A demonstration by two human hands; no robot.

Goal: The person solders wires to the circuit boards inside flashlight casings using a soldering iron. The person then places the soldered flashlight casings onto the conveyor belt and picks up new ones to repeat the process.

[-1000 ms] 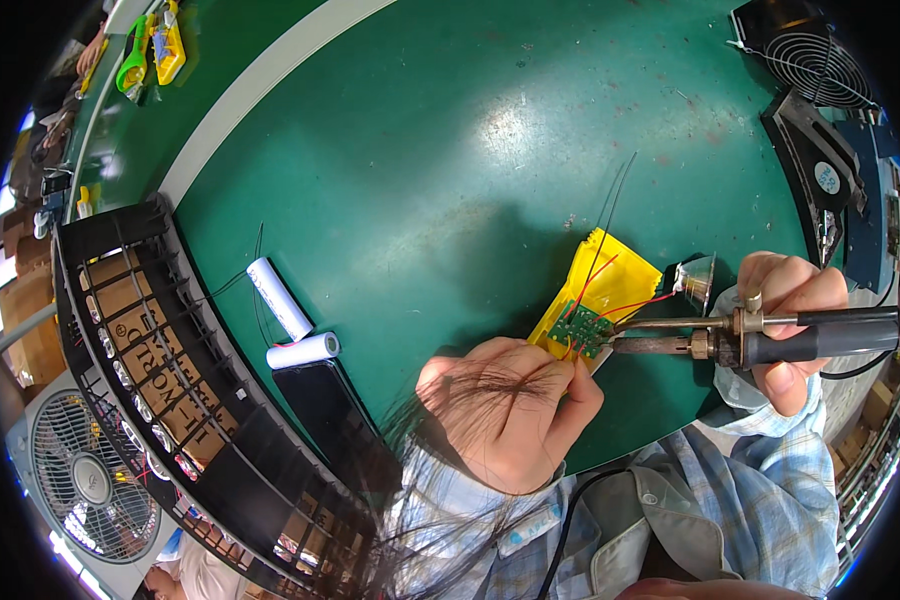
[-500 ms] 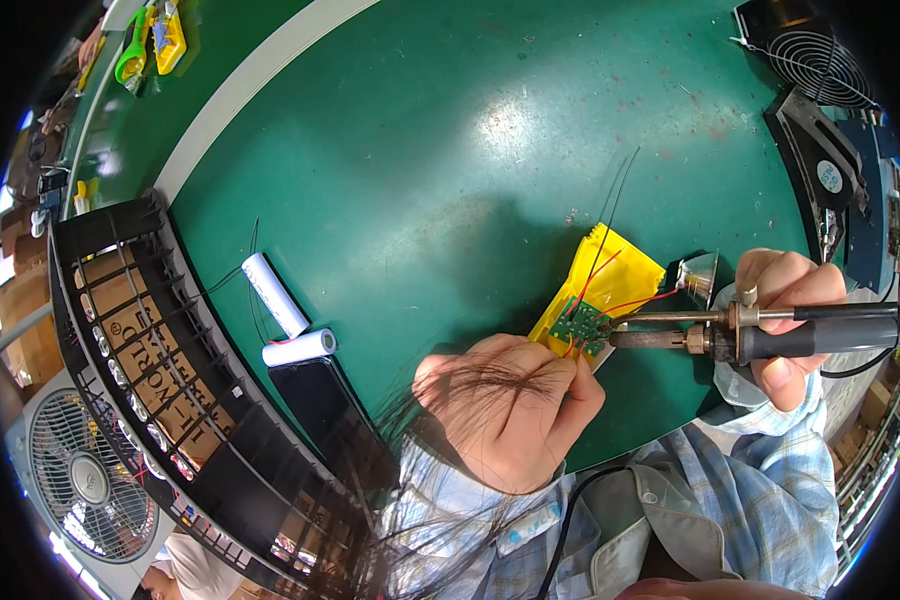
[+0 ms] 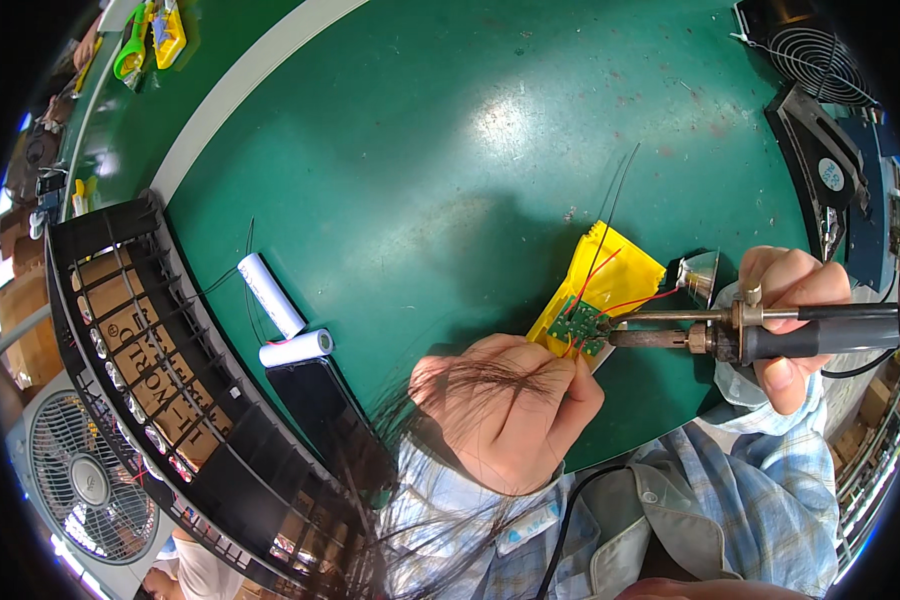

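I see a big green tabletop (image 3: pixel 420 150) with a white stripe across its far left corner. A black plastic crate (image 3: pixel 160 400) sits at its left edge, and a fan (image 3: pixel 90 490) stands lower left of that. 2 more black fans (image 3: pixel 820 60) sit at the far right. A dark flat slab (image 3: pixel 320 410) lies next to the crate. 2 white tubes (image 3: pixel 270 295) lie just above it, almost touching at their ends.

My left hand (image 3: pixel 505 420) is closed in a loose fist near my body. Its fingertips pinch the near edge of a yellow piece (image 3: pixel 605 285). A small green circuit board (image 3: pixel 580 325) with red wires sits on the near end of that piece. The board is just past my left fingers, up and to the right.

My right hand (image 3: pixel 790 320) is wrapped tight around the dark handle of a soldering iron (image 3: pixel 770 335). The iron lies flat, with its long side running left to right. Its tip points left and sits at the right edge of the board. I cannot tell if it touches. So the board lies left of my right hand, a full iron away, and my left hand is much nearer to it. A small shiny cone (image 3: pixel 698 275) sits just behind the iron.
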